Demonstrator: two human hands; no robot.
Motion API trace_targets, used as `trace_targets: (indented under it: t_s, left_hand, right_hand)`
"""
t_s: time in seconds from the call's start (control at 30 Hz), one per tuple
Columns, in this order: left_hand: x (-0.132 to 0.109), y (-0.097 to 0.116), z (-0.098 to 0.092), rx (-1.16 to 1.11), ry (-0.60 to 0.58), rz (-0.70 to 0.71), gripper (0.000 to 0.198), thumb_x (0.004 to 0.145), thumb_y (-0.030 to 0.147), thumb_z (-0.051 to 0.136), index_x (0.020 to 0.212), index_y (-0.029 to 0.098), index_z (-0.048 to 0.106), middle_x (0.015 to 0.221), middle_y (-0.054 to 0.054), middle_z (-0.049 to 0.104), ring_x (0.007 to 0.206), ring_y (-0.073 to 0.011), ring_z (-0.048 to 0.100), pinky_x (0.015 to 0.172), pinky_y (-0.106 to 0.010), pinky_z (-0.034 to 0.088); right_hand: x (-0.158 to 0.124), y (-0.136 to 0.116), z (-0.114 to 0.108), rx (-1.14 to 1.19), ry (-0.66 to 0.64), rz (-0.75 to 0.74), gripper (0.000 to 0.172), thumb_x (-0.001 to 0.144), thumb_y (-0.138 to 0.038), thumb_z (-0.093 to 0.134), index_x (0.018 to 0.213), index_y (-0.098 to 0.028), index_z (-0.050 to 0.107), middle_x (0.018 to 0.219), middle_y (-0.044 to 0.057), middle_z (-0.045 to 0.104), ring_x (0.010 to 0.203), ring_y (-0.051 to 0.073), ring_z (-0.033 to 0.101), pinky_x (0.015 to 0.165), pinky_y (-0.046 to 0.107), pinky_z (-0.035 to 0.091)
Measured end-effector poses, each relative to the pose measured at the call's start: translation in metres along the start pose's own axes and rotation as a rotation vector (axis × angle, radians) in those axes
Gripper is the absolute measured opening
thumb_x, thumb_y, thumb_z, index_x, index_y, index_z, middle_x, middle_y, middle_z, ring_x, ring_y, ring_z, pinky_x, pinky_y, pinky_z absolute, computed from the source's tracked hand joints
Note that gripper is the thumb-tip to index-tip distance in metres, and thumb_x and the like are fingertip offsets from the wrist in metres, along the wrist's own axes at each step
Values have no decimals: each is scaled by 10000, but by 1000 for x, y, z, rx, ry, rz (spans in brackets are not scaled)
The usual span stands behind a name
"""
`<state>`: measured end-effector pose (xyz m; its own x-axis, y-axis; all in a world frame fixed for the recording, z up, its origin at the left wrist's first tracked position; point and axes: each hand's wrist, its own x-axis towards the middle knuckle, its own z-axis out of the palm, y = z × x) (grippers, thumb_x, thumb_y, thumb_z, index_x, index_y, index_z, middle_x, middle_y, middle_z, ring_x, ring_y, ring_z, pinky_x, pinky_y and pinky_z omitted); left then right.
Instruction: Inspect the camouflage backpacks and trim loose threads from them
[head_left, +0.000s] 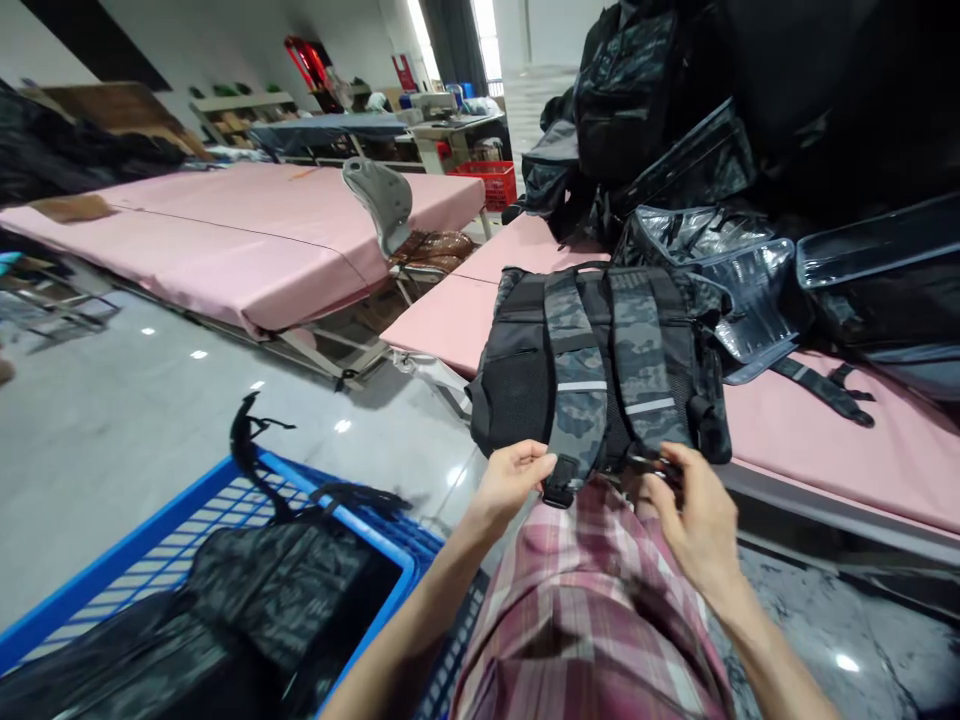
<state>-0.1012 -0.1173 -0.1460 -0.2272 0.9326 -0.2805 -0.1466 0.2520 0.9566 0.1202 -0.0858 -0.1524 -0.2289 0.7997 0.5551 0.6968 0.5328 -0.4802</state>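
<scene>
Backpack (600, 365) in camouflage fabric, lying back-panel up at the near edge of your pink table (825, 440), directly ahead of both hands and just beyond your plaid shirt (592, 600). Its long axis runs away from you, so the two shoulder straps descend toward you side by side. Your left hand (510, 485) meets the free end of the left strap (577, 390), fingers curled and pinching beside the black buckle (561, 482) that hangs there. Your right hand (694, 510) is closed around the lower end of the right strap (645, 370); what its fingertips grip is hidden. Both hands sit equally near, one per strap. Count: one backpack in hand, two straps, one buckle visible. More bags, their number unclear, are heaped on the table behind it, and others fill the blue cart (225, 520) at your left.
</scene>
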Motion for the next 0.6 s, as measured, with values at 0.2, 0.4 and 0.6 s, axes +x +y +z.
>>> trace_targets:
  t_s: [0.2,0.4,0.6]
  left_hand:
    - [-6,2,-6,-7,47,33,322,596,417,708,680,122,611,575,6,582,529,-91,493,520,-192,358]
    - [-5,-1,-11,-68,23,-33,318,595,413,712,657,116,613,556,6,567,511,-81,474,515,-187,348]
    - [-1,-7,-10,-115,-20,-43,311,607,406,714,657,117,610,534,15,554,486,-71,457,496,-181,339]
  right_hand:
    - [7,-28,22,43,-198,-289,148,878,-265,496,933,-168,594,800,46,641,700,165,540,636,294,375]
    - [0,-22,29,107,-130,-226,130,869,-237,506,929,-176,603,823,45,656,722,154,574,661,282,412]
    - [1,-26,33,110,-147,-244,132,874,-237,504,939,-165,593,821,50,653,725,155,570,660,282,409]
